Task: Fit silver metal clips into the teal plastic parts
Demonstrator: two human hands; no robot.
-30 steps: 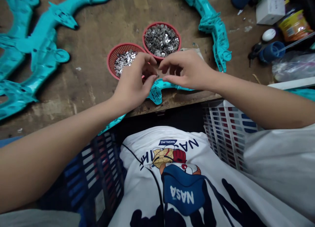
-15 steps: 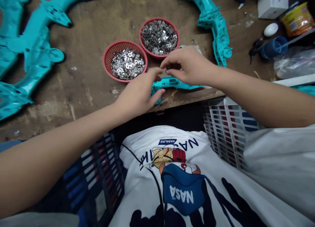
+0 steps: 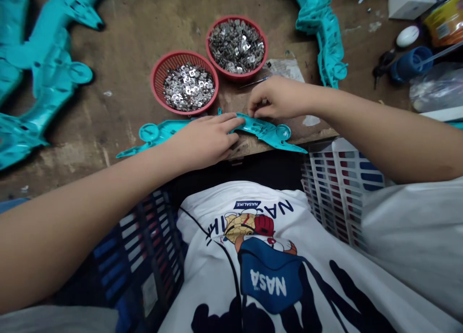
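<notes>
A long turquoise plastic part (image 3: 262, 128) lies along the table's front edge. My left hand (image 3: 208, 140) rests over its middle, fingers pressed together on it. My right hand (image 3: 269, 99) is in a pinch at the part's far edge, and whatever its fingertips hold is too small to make out. Just beyond the hands stand two red baskets of small metal clips, the left one (image 3: 155, 85) and the right one (image 3: 265, 46). A thin dark tool (image 3: 253, 82) lies between the right basket and my right hand.
Turquoise parts are piled at the left (image 3: 52, 77), and others lie at the back right (image 3: 327, 39). A blue cup (image 3: 407, 65), a white box (image 3: 410, 0) and a plastic bag (image 3: 434, 89) are at the right. Crates (image 3: 343, 179) stand below the table edge.
The turquoise part now lies lengthwise along the edge, with more of it showing. My left hand has come down onto it, and my right hand has moved slightly right, uncovering the thin tool.
</notes>
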